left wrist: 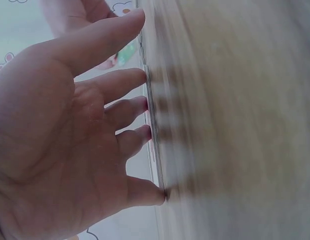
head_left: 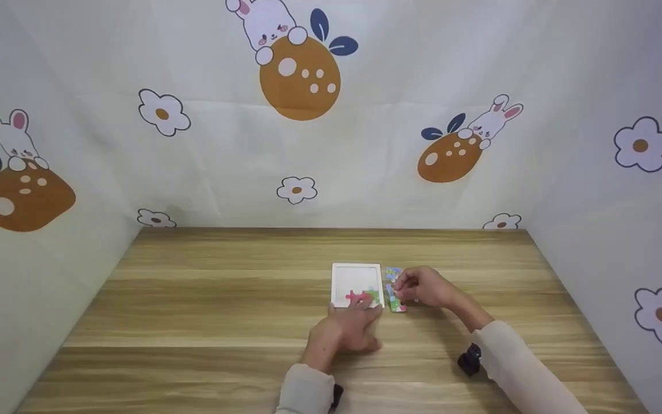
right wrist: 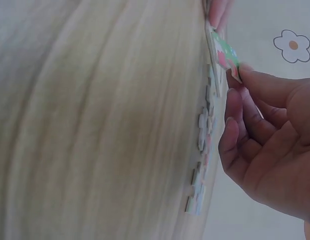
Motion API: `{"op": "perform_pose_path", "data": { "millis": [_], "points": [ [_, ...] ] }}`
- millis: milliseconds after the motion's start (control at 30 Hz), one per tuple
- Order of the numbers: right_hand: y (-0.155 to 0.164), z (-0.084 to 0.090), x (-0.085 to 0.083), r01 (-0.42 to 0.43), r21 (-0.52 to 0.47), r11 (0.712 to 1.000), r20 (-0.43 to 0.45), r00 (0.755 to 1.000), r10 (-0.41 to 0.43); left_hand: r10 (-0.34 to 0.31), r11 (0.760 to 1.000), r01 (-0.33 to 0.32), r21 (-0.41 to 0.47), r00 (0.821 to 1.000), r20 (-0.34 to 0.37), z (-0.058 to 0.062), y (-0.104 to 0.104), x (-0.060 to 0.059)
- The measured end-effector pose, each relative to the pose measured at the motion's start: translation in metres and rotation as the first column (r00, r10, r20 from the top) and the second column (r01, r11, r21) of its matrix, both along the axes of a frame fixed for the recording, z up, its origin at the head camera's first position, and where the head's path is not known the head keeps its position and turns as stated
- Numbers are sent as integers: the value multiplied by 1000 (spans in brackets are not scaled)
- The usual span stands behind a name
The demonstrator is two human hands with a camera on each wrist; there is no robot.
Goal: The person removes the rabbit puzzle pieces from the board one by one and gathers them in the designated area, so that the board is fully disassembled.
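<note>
A white puzzle tray [head_left: 357, 269] lies on the wooden table [head_left: 204, 299], with a few pink and green pieces [head_left: 362, 297] set along its near edge. My left hand [head_left: 360, 310] rests its straight fingers on that near edge; in the left wrist view the fingertips [left wrist: 145, 77] press the thin tray rim [left wrist: 155, 150]. My right hand [head_left: 401, 286] is just right of the tray and pinches a green and pink puzzle piece [right wrist: 224, 54] between thumb and forefinger. Several loose pieces [right wrist: 201, 145] lie on the table under it, also seen as loose pieces [head_left: 394, 275] beside the tray.
Cloth walls printed with rabbits and flowers [head_left: 299, 75] close in the table at the back and both sides. A black wrist camera [head_left: 470, 359] sits on my right forearm. Bare wood stretches left of the tray and in front of it.
</note>
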State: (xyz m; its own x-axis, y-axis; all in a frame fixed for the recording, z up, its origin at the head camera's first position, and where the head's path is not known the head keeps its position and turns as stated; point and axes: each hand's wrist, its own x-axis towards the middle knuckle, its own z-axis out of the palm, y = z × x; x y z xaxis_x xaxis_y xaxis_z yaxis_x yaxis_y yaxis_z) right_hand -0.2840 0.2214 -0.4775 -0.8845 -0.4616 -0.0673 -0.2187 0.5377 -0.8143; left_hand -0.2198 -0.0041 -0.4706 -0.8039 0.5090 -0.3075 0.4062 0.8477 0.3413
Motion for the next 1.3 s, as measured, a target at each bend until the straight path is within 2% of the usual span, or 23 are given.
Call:
{"op": "perform_pose_path", "data": {
  "millis": [300, 633, 833, 1000, 1300],
  "points": [
    [0, -6, 3, 11, 81, 997, -86, 996, -4, -1, 1000, 1, -3, 1000, -3, -1, 0, -1],
    [0, -7, 10, 7, 150, 989, -114, 993, 10, 20, 1000, -20, -3, 1000, 18, -1, 2, 0],
    [1, -7, 9, 5, 154, 988, -120, 993, 14, 23, 1000, -23, 7, 999, 29, 1, 2, 0],
    [1, -3, 9, -17, 130, 991, -130, 991, 34, 13, 1000, -13, 17, 1000, 12, 3, 1, 1],
    [-7, 11, 4, 82, 120, 989, -98, 993, -70, -15, 997, 12, 75, 999, 31, 6, 5, 4]
  ]
}}
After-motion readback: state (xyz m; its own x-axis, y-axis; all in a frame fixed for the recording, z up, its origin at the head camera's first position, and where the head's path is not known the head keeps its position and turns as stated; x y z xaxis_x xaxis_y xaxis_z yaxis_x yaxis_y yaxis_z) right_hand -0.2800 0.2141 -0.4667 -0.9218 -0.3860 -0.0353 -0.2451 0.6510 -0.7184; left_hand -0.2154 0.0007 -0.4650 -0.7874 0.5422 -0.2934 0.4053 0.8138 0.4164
